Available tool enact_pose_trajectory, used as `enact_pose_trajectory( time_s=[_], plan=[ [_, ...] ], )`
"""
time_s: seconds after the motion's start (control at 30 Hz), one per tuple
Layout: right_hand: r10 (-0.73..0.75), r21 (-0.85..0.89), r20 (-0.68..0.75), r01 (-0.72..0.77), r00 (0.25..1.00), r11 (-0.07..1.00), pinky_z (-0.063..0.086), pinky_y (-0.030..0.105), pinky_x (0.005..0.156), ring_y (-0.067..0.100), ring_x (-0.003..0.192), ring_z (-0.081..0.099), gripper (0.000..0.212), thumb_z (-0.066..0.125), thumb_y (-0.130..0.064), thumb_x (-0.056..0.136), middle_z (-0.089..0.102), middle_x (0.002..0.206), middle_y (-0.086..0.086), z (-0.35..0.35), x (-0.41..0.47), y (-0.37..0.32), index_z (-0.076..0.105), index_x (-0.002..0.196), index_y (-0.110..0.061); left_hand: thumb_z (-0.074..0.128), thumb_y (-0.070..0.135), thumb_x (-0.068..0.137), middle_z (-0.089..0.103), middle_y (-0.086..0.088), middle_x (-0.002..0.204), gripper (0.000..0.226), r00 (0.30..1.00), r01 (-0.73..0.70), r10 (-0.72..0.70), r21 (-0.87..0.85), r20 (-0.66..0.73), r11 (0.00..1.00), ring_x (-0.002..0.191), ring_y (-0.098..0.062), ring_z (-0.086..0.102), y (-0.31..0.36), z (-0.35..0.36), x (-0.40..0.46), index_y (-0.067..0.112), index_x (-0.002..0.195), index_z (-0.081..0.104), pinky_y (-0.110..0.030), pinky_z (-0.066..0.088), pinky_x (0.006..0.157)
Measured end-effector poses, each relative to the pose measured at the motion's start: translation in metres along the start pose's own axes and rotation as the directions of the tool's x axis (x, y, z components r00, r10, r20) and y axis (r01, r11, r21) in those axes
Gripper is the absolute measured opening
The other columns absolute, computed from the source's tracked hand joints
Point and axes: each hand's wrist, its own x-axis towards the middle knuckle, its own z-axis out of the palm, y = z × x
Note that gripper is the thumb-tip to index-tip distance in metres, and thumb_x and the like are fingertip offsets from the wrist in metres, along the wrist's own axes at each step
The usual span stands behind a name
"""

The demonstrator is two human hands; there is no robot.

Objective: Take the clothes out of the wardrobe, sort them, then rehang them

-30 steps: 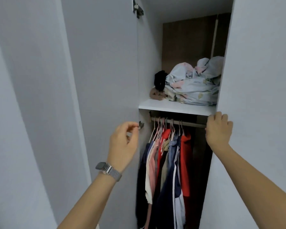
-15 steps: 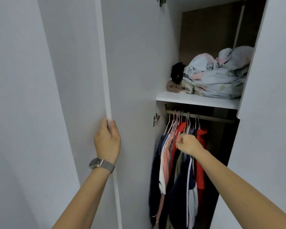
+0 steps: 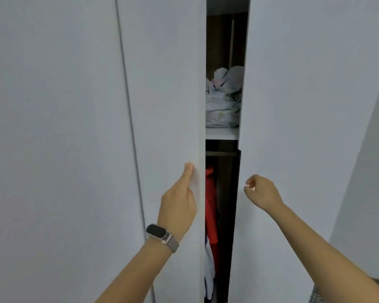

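You can see a crumpled bundle of pale bedding (image 3: 224,101) lying on the white shelf (image 3: 221,133), visible through the narrow gap. To the far right, a plain pale wall (image 3: 368,162) runs down the frame's edge. At the bottom right corner, a scrap of grey checked fabric (image 3: 318,295) pokes in.

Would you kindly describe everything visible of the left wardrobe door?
The left wardrobe door is a tall, plain white panel, smooth and matte, with no handle in view. It stands nearly shut, leaving a narrow gap to the right door. The left hand holds its free edge, thumb flat on the front face.
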Motion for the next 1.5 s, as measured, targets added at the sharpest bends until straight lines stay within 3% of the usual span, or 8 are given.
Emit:
enact_pose_trajectory(
  time_s=[0.07,0.17,0.3,0.5,0.8,1.1,1.43,1.5],
  plan=[
    [0.055,0.007,-0.008,-0.055,0.998,0.998,0.041,0.026,0.077,0.017,0.094,0.056,0.025,0.056,-0.019,0.089,0.063,0.108,0.001,-0.011,0.001,0.012,0.06,0.112,-0.012,0.033,0.001,0.094,0.047,0.018,0.132,0.064,0.983,-0.017,0.017,-0.001,0.182,1.0,0.103,-0.002,0.056,-0.006,0.034,0.015,0.033,0.146,0.014,-0.011,0.042,0.083],
    [0.085,-0.007,-0.013,-0.085,0.996,0.996,0.04,0.026,0.075,0.015,0.092,0.054,0.026,0.056,-0.019,0.089,0.062,0.109,-0.001,-0.021,-0.001,0.029,0.059,0.114,-0.013,0.029,-0.007,0.09,0.001,0.021,0.148,0.073,0.944,-0.044,0.025,0.05,0.33,0.998,0.141,-0.009,0.023,-0.012,0.078,0.041,0.029,0.149,0.007,-0.019,0.031,0.107],
    [0.078,-0.052,0.001,-0.078,0.997,0.996,0.039,0.024,0.074,0.013,0.088,0.052,0.026,0.056,-0.019,0.089,0.06,0.107,-0.002,-0.022,0.001,0.045,0.057,0.114,-0.013,0.03,-0.01,0.087,-0.001,-0.002,0.158,0.075,0.917,-0.052,-0.054,0.253,0.395,0.966,0.128,-0.028,0.043,-0.003,0.107,0.066,0.019,0.15,0.0,-0.027,0.042,0.09],
    [0.101,-0.063,0.02,-0.099,0.995,0.993,0.041,0.025,0.076,0.014,0.09,0.053,0.028,0.055,-0.019,0.089,0.06,0.109,0.0,-0.014,0.018,0.049,0.056,0.116,-0.013,0.034,-0.013,0.081,0.0,0.0,0.158,0.085,0.882,-0.162,-0.026,0.354,0.47,0.921,0.088,-0.023,0.058,-0.026,0.122,0.09,0.022,0.15,-0.002,-0.025,0.036,0.064],
    [0.115,-0.117,0.064,-0.107,0.991,0.987,0.04,0.022,0.075,0.011,0.089,0.052,0.028,0.055,-0.02,0.09,0.058,0.109,-0.003,0.004,0.024,0.055,0.056,0.117,-0.014,0.034,-0.016,0.083,0.004,-0.003,0.158,0.086,0.831,-0.194,-0.044,0.363,0.555,0.911,0.118,-0.028,0.052,-0.037,0.144,0.119,0.021,0.15,-0.005,-0.033,0.049,0.085],
    [0.144,-0.132,0.085,-0.132,0.986,0.982,0.043,0.023,0.077,0.012,0.091,0.052,0.028,0.054,-0.021,0.09,0.058,0.11,-0.003,-0.007,0.017,0.059,0.055,0.118,-0.016,0.033,-0.013,0.085,0.004,-0.006,0.158,0.081,0.766,-0.206,-0.09,0.375,0.637,0.904,0.142,-0.023,0.021,-0.046,0.158,0.141,0.017,0.149,-0.006,-0.035,0.03,0.112],
    [0.208,-0.121,0.069,-0.199,0.976,0.972,0.046,0.025,0.079,0.013,0.093,0.055,0.028,0.054,-0.019,0.089,0.058,0.109,-0.004,-0.018,0.003,0.066,0.056,0.117,-0.016,0.039,-0.004,0.088,0.045,-0.02,0.129,0.083,0.662,-0.133,-0.221,0.402,0.716,0.906,0.092,-0.029,0.055,-0.043,0.153,0.148,0.024,0.149,-0.01,-0.036,0.049,0.077],
    [0.214,-0.117,0.073,-0.205,0.974,0.972,0.046,0.024,0.079,0.012,0.092,0.055,0.027,0.054,-0.02,0.089,0.058,0.108,-0.004,-0.018,0.0,0.068,0.056,0.116,-0.016,0.041,-0.001,0.089,0.045,-0.021,0.129,0.081,0.673,-0.169,-0.219,0.435,0.707,0.884,0.098,-0.032,0.056,-0.043,0.154,0.146,0.02,0.149,-0.009,-0.036,0.047,0.077]
  ],
)
